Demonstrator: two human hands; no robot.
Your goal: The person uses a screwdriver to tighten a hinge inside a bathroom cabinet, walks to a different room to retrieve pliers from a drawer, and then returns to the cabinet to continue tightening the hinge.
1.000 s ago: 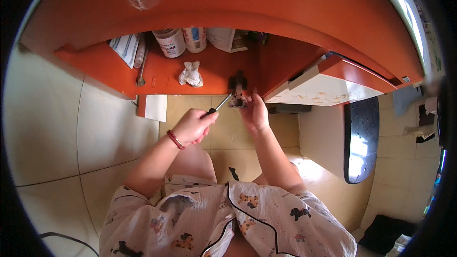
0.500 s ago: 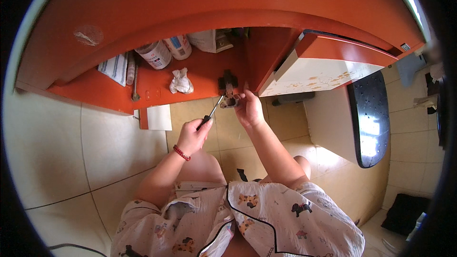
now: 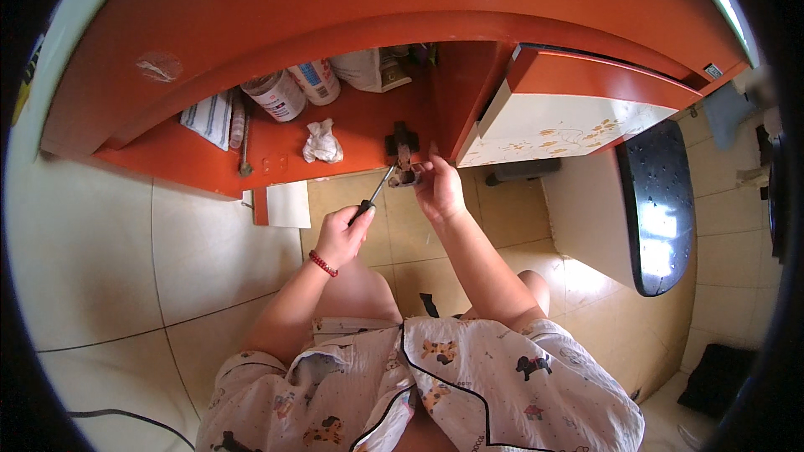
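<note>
My left hand [image 3: 339, 237], with a red bead bracelet at the wrist, is closed around the black handle of a screwdriver [image 3: 379, 187]. The screwdriver's thin metal shaft slants up to the right, and its tip meets a worn, rusty-looking cabinet hinge [image 3: 404, 155]. This hinge sits at the front edge of the orange cabinet floor and juts out past it. Fingers of my right hand [image 3: 442, 193] are closed on the hinge's outer end from the right. Exactly where the screwdriver tip rests is too small to make out.
On the orange cabinet floor [image 3: 289, 138] lie a crumpled white tissue [image 3: 322, 142] and a striped cloth [image 3: 208, 120]. Behind them stand a white tub [image 3: 276, 98] and a can [image 3: 316, 82]. A white flowered cabinet front [image 3: 553, 127] juts out on the right, near a black-topped unit [image 3: 662, 209].
The whole view has shifted slightly. Both hands keep the same grips, and the screwdriver tip stays at the hinge.
</note>
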